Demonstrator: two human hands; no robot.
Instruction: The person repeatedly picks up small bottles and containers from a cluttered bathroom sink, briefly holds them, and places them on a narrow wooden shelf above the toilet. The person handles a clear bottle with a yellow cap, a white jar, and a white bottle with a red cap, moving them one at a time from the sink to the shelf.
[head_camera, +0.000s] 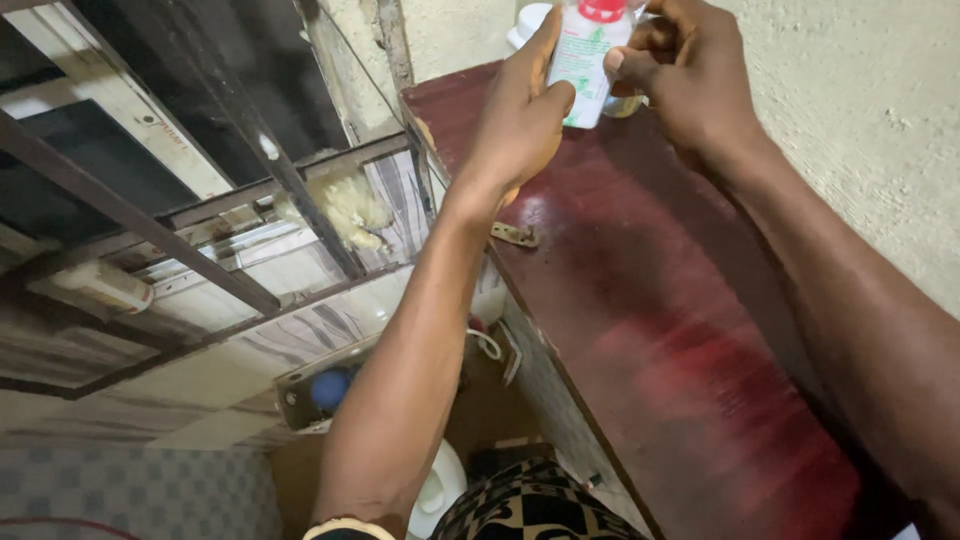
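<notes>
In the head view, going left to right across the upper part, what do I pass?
Dark metal window bars → pale crumpled wad behind the bars → left hand → white bottle with red cap → right hand → rough cream wall.

Bare red board (700, 340) — wall (860, 110) alongside

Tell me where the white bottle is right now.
The white bottle is at the top of the head view, held between the left hand and right hand, above the far end of the red shelf.
</notes>
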